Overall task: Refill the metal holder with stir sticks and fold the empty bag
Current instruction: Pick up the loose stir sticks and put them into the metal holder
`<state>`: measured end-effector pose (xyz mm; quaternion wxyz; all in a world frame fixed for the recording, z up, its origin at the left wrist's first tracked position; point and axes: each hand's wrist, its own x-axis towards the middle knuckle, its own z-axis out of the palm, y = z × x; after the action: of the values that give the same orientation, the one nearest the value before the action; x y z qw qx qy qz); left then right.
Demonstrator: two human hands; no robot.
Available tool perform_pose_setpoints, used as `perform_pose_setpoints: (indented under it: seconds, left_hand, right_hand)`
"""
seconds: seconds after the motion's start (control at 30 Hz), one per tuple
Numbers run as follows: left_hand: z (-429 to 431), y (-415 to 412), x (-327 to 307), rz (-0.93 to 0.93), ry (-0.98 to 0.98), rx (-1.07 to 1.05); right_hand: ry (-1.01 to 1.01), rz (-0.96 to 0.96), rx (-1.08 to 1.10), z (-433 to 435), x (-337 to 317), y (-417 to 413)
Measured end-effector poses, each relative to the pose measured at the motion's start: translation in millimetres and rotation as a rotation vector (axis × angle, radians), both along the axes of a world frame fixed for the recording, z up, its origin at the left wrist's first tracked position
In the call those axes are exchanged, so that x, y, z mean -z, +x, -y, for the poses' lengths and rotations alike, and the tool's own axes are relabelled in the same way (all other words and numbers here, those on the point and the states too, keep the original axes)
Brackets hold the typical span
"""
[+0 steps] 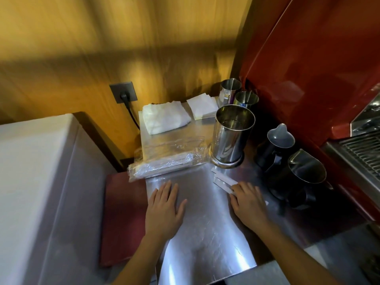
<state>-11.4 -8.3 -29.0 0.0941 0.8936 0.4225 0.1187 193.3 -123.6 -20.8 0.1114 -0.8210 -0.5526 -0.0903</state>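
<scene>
No readable text, label, brand, number or sign appears anywhere in view. The clear plastic bag (164, 159) beyond the left hand (164, 208) shows no print that can be made out. The metal holder (231, 136) beyond the right hand (247, 202) and the white-wrapped stir sticks (223, 181) at that hand's fingertips are likewise blank.

Café counter, red espresso machine (308, 68), milk pitchers (304, 177), steel worktop (205, 233), napkins (202, 108)
</scene>
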Motion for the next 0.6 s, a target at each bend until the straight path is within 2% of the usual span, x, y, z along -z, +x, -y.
perform_pose_setpoints:
  seconds: [0.2,0.37,0.47,0.6]
  left_hand:
    - [0.3,-0.4,2.0,0.01,-0.017,-0.002]
    - [0.8,0.0,1.2,-0.011,-0.037,-0.009]
    - [0.7,-0.2,1.5,-0.015,-0.032,-0.01]
    - [0.8,0.0,2.3,-0.014,-0.028,-0.013]
  right_hand:
    - [-0.269,-0.26,0.057,-9.6,-6.0,7.8]
    - [-0.426,-0.32,0.079,-23.1,-15.6,12.2]
    - [-0.465,-0.361,0.082,-25.8,-18.5,13.4]
    - [-0.434,-0.516,0.091,-29.0,-32.3,16.7]
